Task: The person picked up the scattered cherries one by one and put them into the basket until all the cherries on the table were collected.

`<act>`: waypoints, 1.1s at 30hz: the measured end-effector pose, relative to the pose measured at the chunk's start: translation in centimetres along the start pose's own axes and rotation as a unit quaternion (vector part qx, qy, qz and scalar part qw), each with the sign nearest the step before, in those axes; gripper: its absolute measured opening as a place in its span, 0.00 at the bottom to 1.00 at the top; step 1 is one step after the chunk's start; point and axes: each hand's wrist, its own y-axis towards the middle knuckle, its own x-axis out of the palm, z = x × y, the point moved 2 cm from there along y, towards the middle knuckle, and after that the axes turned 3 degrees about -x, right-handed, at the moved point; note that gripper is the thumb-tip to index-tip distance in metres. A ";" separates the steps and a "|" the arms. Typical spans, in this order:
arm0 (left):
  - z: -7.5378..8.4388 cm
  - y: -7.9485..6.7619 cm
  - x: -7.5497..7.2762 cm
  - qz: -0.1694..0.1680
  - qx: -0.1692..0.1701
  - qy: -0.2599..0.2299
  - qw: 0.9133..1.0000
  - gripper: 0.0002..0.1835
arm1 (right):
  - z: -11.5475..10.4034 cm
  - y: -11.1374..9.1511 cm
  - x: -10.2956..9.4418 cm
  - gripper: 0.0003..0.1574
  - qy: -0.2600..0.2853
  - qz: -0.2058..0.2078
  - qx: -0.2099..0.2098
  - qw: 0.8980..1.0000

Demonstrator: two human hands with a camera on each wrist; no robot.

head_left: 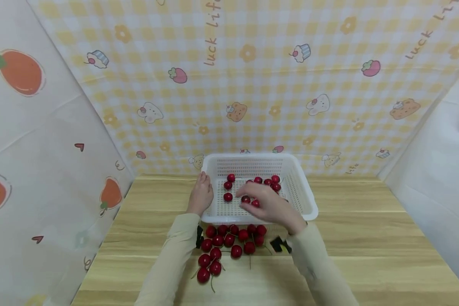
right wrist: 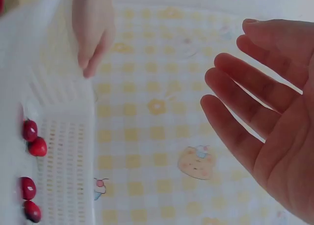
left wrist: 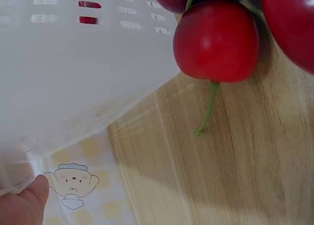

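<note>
A white plastic basket (head_left: 311, 208) with slotted walls holds several red cherries (head_left: 228, 197). At its left rim, my left hand (head_left: 200, 195) grips the edge; part of that hand (left wrist: 22, 205) shows at the rim in the left wrist view. Above the basket, my right hand (head_left: 269, 204) hovers with nothing in it, slightly blurred in the head view. Its fingers (right wrist: 240, 92) are spread apart and lightly bent in the right wrist view. More cherries with green stems (head_left: 236, 251) lie on the table between my forearms, in front of the basket.
The wooden table (head_left: 367, 238) extends to both sides of the basket. Behind it stands a yellow checked cloth (head_left: 275, 85) with printed cartoons, close to the basket's far rim. White cloths hang at the left (head_left: 53, 170) and right (head_left: 440, 170).
</note>
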 end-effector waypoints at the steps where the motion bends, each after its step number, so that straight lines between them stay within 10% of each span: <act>1: 0.0 0.0 0.0 -0.002 -0.002 -0.001 1.000 0.22 | -0.6 -1.1 0.3 0.13 0.000 0.010 -0.005 1.000; 14: -0.2 0.1 0.1 -0.001 0.003 -0.001 1.000 0.22 | -0.5 -9.8 7.1 0.18 -0.036 -0.093 0.210 0.973; 33: -0.1 0.0 0.0 -0.001 -0.002 0.003 1.000 0.22 | 1.5 -10.6 10.7 0.15 -0.071 -0.153 0.186 0.968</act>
